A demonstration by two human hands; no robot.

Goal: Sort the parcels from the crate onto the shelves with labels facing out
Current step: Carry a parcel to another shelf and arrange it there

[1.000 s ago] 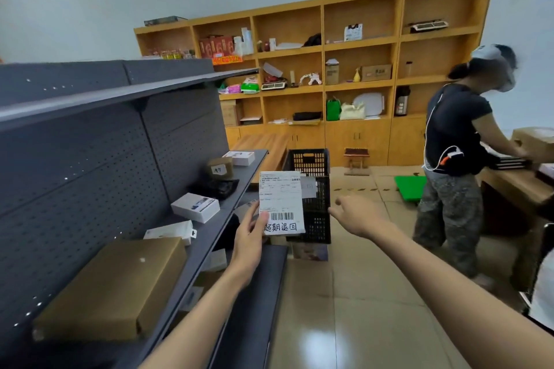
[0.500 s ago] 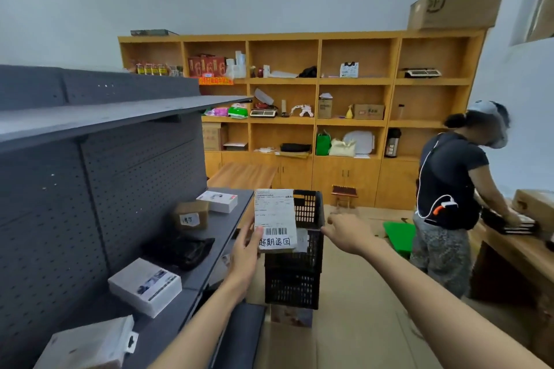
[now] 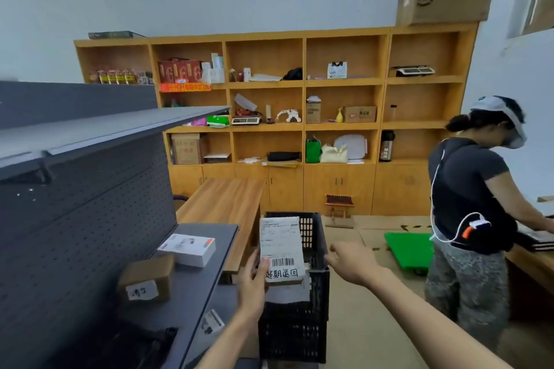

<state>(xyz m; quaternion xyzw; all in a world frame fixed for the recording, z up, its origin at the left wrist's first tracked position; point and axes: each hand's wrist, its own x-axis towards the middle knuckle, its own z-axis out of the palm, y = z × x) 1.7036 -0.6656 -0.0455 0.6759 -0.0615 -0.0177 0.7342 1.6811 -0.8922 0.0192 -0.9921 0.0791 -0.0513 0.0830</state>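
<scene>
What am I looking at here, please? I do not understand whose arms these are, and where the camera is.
The camera sits on a person's head, so the two arms are that person's own. The left hand holds a white parcel, its label towards the camera. The right hand is empty and open, above a black crate. On the grey shelf at the left lie a brown box and a white box. Another person works at the right.
</scene>
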